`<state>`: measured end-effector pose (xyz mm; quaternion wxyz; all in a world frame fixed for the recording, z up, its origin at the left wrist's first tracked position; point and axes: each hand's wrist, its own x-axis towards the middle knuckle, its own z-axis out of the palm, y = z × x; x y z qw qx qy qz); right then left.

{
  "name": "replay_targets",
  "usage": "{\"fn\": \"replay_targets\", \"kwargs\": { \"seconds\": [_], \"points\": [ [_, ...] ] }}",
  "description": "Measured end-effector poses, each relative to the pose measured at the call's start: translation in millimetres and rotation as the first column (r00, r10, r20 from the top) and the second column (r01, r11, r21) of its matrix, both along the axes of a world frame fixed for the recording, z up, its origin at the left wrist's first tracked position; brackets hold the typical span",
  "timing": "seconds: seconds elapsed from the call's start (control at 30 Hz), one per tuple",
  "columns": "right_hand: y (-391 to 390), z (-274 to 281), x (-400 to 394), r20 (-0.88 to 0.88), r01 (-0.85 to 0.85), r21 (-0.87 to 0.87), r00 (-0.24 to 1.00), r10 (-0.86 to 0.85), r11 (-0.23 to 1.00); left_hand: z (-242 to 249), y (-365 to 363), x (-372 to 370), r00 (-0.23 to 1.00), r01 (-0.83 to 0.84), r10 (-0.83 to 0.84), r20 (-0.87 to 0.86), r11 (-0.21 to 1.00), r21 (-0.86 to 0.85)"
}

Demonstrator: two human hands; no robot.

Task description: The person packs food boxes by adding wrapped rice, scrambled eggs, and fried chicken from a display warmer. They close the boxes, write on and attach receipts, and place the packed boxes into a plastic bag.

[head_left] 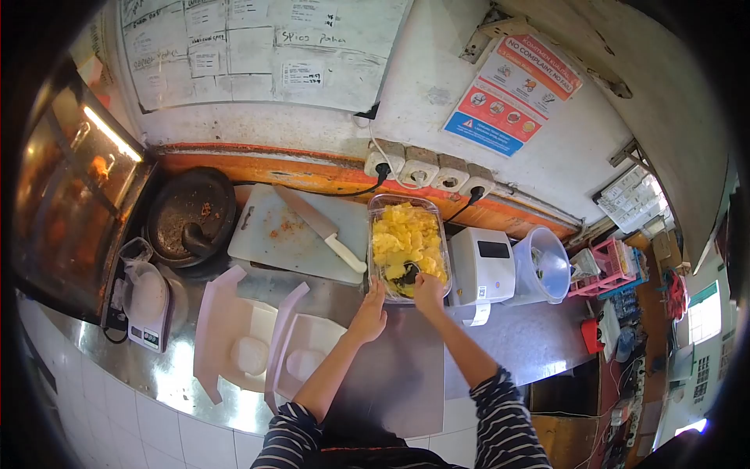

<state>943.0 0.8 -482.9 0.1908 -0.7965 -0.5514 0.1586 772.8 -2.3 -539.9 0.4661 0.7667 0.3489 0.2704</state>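
Note:
A clear rectangular container (373, 234) full of yellow food pieces (406, 234) stands against the wall side of the steel counter. My right hand (428, 295) is closed round a black spoon (407, 273), whose bowl is down in the food near the container's front end. At the container's front left corner rests my left hand (370, 314), its fingers stretched out along the edge. Left of these, two open takeaway boxes (262, 321), (311, 336) each hold a white rounded portion.
A cutting board (258, 242) with a knife (316, 223) lies left of the container. Farther left are a stone mortar (176, 215) and a scale (147, 332). A white printer (483, 270) and a translucent bucket (541, 266) stand to the right. Sockets (419, 172) line the wall.

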Motion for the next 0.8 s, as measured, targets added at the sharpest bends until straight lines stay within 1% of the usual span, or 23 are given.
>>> {"fn": "replay_targets", "kwargs": {
  "seconds": [0.03, 0.07, 0.1, 0.17, 0.2, 0.27, 0.3, 0.33, 0.37, 0.4, 0.43, 0.47, 0.5, 0.53, 0.6, 0.63, 0.67, 0.7, 0.73, 0.77, 0.8],
  "points": [
    [1, -20, -7, 0.046, 0.010, 0.186, 0.999, -0.019, 0.982, 0, -1, 2, 0.999, -0.018, 0.018, -0.034, 1.000, 0.003],
    [4, -32, -16, 0.087, 0.011, 0.365, 0.995, -0.046, 0.931, -1, -1, 4, 0.997, -0.035, 0.035, -0.067, 0.999, 0.006],
    [7, -39, -30, 0.084, 0.018, 0.359, 0.995, -0.052, 0.933, -2, -4, 3, 0.997, -0.028, 0.028, -0.071, 1.000, 0.000],
    [27, -39, -49, 0.054, 0.109, 0.103, 0.992, -0.115, 0.989, -2, -2, 5, 0.992, -0.063, 0.072, -0.107, 0.994, 0.086],
    [34, -39, -50, 0.052, 0.109, 0.106, 0.992, -0.115, 0.988, -1, -1, 4, 0.991, -0.064, 0.073, -0.108, 0.994, 0.089],
    [46, -37, -54, -0.136, 0.084, 0.144, 0.989, -0.065, 0.986, 1, 2, -1, 0.997, -0.060, 0.061, -0.056, 0.998, 0.018],
    [42, -37, -49, -0.134, 0.076, 0.149, 0.989, -0.056, 0.986, -1, 4, -2, 0.996, -0.068, 0.070, -0.054, 0.997, 0.024],
    [33, -35, -38, -0.097, -0.133, 0.166, 0.984, 0.150, 0.977, -7, 7, -2, 0.998, -0.056, 0.056, -0.002, 0.998, 0.015],
    [25, -33, -24, -0.057, -0.329, 0.167, 0.938, 0.342, 0.929, -11, 7, 0, 0.998, -0.035, 0.035, 0.051, 0.999, 0.001],
    [24, -27, -14, -0.020, -0.457, 0.091, 0.888, 0.460, 0.885, -10, 5, 0, 0.998, -0.039, 0.039, 0.056, 0.999, -0.003],
    [24, -17, -7, -0.019, -0.458, 0.086, 0.887, 0.462, 0.885, -9, 4, 0, 0.997, -0.031, 0.034, 0.072, 0.999, -0.038],
    [28, -6, 0, 0.064, -0.559, -0.113, 0.821, 0.567, 0.822, -7, 6, -1, 0.996, -0.026, 0.032, 0.088, 0.997, -0.069],
    [29, 3, 6, 0.117, -0.615, -0.313, 0.731, 0.672, 0.723, -5, 8, -2, 0.995, -0.031, 0.037, 0.089, 0.997, -0.070],
    [27, 8, 14, 0.115, -0.620, -0.313, 0.728, 0.676, 0.720, -5, 10, -4, 0.994, -0.014, 0.023, 0.106, 0.996, -0.086],
    [22, 16, 29, 0.093, -0.724, -0.364, 0.598, 0.796, 0.587, -8, 9, -7, 0.992, 0.004, 0.009, 0.122, 0.995, -0.102],
    [21, 19, 34, 0.095, -0.724, -0.365, 0.597, 0.797, 0.585, -11, 9, -6, 0.991, 0.004, 0.012, 0.131, 0.993, -0.114],
    [19, 22, 38, -0.028, -0.676, -0.342, 0.701, 0.713, 0.652, -13, 9, -4, 0.990, 0.004, 0.014, 0.141, 0.992, -0.126],
    [20, 20, 42, -0.151, -0.620, -0.328, 0.779, 0.608, 0.713, -14, 9, -4, 0.989, 0.001, 0.017, 0.145, 0.993, -0.122],
    [20, 16, 42, -0.145, -0.623, -0.327, 0.776, 0.614, 0.710, -16, 9, -5, 0.980, 0.019, 0.013, 0.199, 0.987, -0.160],
    [15, 8, 39, -0.198, -0.619, -0.165, 0.783, 0.589, 0.768, -18, 9, -5, 0.968, 0.041, 0.011, 0.251, 0.979, -0.201],
    [12, 7, 33, -0.256, -0.590, -0.002, 0.781, 0.570, 0.808, -17, 10, -7, 0.968, 0.034, 0.018, 0.252, 0.979, -0.201]
  ]
}}
